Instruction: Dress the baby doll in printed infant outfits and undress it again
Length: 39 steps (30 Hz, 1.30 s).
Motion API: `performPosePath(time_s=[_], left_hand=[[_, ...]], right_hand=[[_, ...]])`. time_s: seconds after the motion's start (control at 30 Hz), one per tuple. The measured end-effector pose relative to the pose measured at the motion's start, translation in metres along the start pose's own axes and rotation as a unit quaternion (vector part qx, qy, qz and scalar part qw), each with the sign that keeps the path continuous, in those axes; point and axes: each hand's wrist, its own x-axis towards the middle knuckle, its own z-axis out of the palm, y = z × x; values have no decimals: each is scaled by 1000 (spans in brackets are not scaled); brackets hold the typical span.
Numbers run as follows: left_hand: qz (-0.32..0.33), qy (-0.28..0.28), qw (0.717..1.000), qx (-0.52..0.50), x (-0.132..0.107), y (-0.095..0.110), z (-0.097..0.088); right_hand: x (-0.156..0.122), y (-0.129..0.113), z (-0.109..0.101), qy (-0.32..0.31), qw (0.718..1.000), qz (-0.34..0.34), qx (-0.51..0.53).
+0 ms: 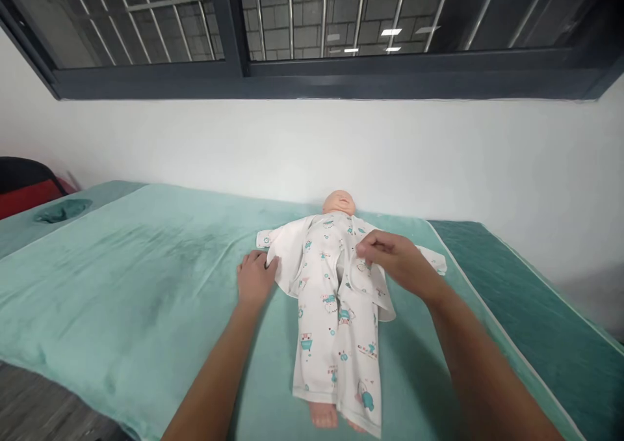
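Note:
A baby doll (340, 201) lies on its back in white printed trousers (316, 337) and a white printed baby shirt (292, 246). The shirt's front hangs open, with its pale inner side folded outward on the left. My left hand (255, 277) rests on the bed cover, thumb and forefinger closed at that flap's edge. Over the doll's right-hand side in view, my right hand (397, 260) pinches the other front flap and lifts it slightly. Both sleeves are spread sideways. The doll's bare feet (323, 415) show below the trouser hems.
A light green cover (146, 285) spreads over the bed, with a darker green strip (526, 311) at the right. White wall and a dark-framed window (312, 80) stand behind the doll. A hole (63, 211) and a red and black item (26, 187) are at far left.

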Motion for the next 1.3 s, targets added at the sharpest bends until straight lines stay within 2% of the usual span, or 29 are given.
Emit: performPosePath(time_s=[0.13, 0.2, 0.3, 0.37, 0.47, 0.6, 0.67, 0.77, 0.87, 0.93, 1.0, 1.1, 1.17, 1.23, 1.3], left_hand=[[15, -20, 993, -112, -1, 5, -6], [1, -38, 982, -185, -3, 7, -10], [10, -76, 956, -282, -7, 11, -17], [28, -101, 939, -327, -11, 14, -21], [28, -119, 917, -379, -14, 24, -22], [18, -96, 911, -401, -13, 54, -26], [66, -84, 916, -387, -14, 74, -33], [215, -85, 915, -331, -17, 104, -44], [365, -122, 889, -247, -22, 122, -51], [393, -154, 874, -243, -22, 124, -51], [342, -160, 877, -298, -16, 121, -48], [161, -94, 916, -354, 4, 112, -41], [66, -62, 941, -327, 23, 109, -33], [55, -84, 950, -297, 41, 113, -26], [105, -128, 943, -288, 56, 122, -20]], right_hand=[[31, 24, 1, 119, 991, 63, 13], [52, 34, 7, 150, 985, 80, -9], [78, 41, 21, 185, 972, 104, -99], [87, 42, 29, 185, 966, 120, -133], [89, 44, 34, 170, 970, 145, -97], [87, 50, 27, 149, 970, 182, -53], [87, 54, 23, 137, 969, 199, -45], [90, 59, 21, 142, 971, 188, -44], [92, 64, 23, 165, 974, 152, -17], [92, 67, 25, 176, 974, 141, 28], [91, 69, 27, 185, 968, 143, 89], [89, 68, 29, 195, 949, 157, 190], [89, 66, 29, 200, 931, 167, 256], [89, 64, 30, 209, 909, 169, 318], [90, 62, 31, 217, 889, 165, 369]])
